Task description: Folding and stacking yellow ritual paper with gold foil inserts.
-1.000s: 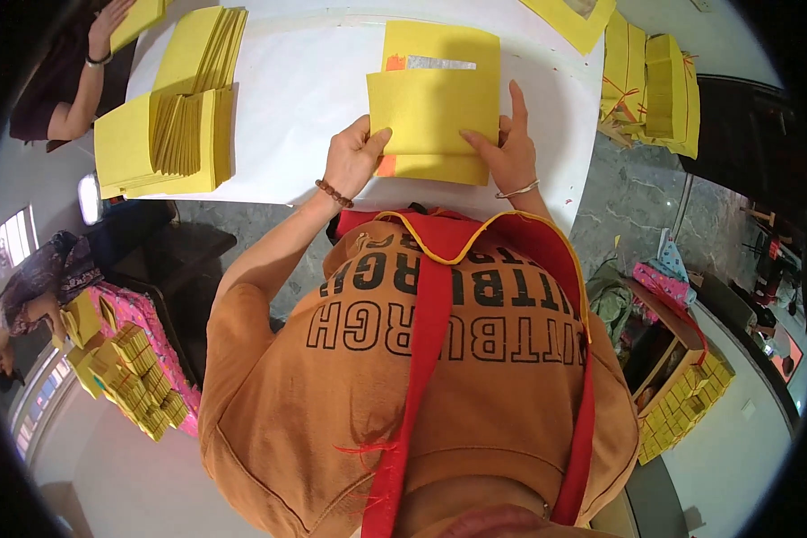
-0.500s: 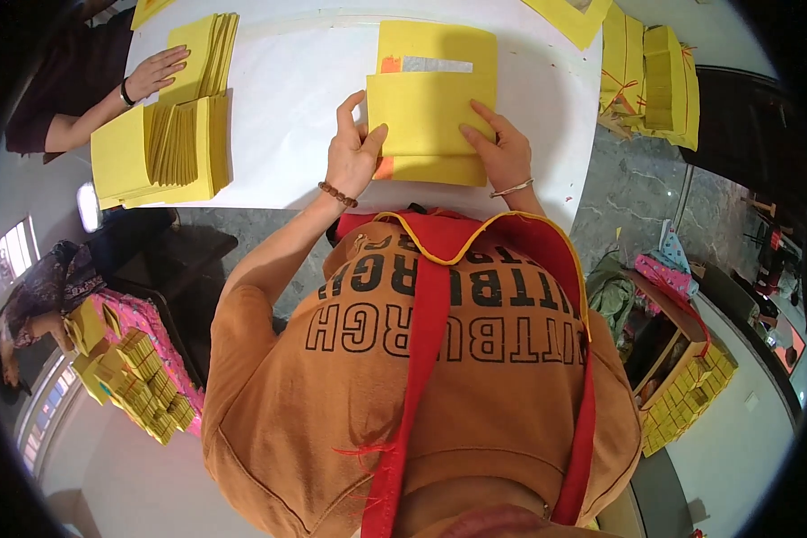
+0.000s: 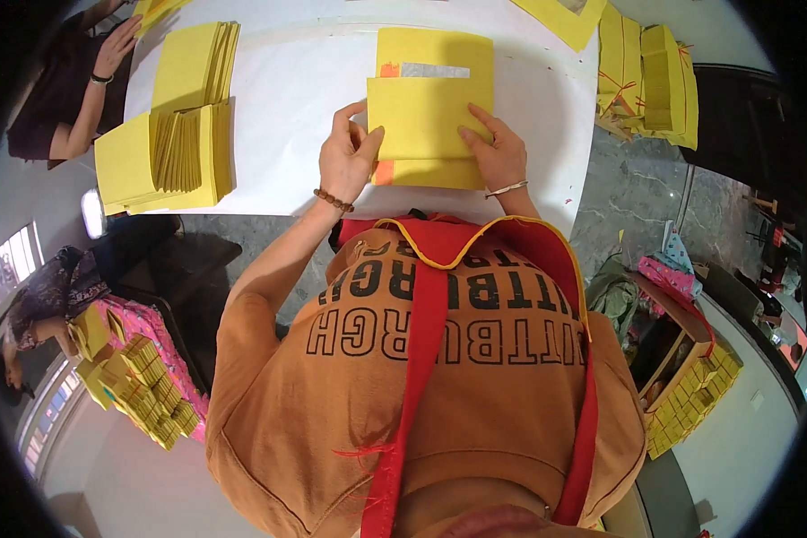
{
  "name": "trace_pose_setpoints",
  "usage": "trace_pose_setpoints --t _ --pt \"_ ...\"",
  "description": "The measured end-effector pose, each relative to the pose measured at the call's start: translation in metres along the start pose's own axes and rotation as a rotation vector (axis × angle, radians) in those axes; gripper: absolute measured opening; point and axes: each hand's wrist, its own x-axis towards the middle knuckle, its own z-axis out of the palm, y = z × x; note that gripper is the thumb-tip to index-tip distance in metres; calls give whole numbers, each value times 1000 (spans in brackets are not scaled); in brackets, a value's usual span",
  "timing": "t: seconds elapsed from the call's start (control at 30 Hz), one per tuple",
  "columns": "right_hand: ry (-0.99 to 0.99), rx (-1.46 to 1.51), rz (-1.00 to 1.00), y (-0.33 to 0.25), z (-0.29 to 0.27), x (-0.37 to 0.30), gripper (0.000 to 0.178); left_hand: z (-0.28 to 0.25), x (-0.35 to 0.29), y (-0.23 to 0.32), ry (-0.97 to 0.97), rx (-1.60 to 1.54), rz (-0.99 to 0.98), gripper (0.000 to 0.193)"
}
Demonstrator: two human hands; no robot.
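Observation:
A folded yellow paper [image 3: 430, 121] lies on the white table in front of me. Its flap is turned over, with a silver strip [image 3: 435, 71] and orange patches showing past the flap's edges. My left hand [image 3: 345, 160] grips the paper's left edge, thumb on top and index finger bent at the side. On the right edge, my right hand [image 3: 500, 154] has its thumb and index finger pressed on the flap. The remaining fingers of both hands are partly hidden beneath or beside the sheet.
Piles of folded yellow paper [image 3: 197, 148] stand on the left of the white table [image 3: 296, 117]. Beyond them is a co-worker's hand [image 3: 115, 47]. A bundle tied with red string [image 3: 646, 81] sits off the right edge. Yellow stacks [image 3: 148, 386] fill the lower left.
The co-worker's hand has lifted off the yellow pile and moved up and left. My hands keep their hold; the folded paper has barely shifted.

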Motion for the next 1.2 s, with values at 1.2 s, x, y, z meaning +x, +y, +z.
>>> trace_pose_setpoints --t 1.2 --pt "-64 -785 -568 -3 33 5 69 13 37 22 -95 580 790 41"
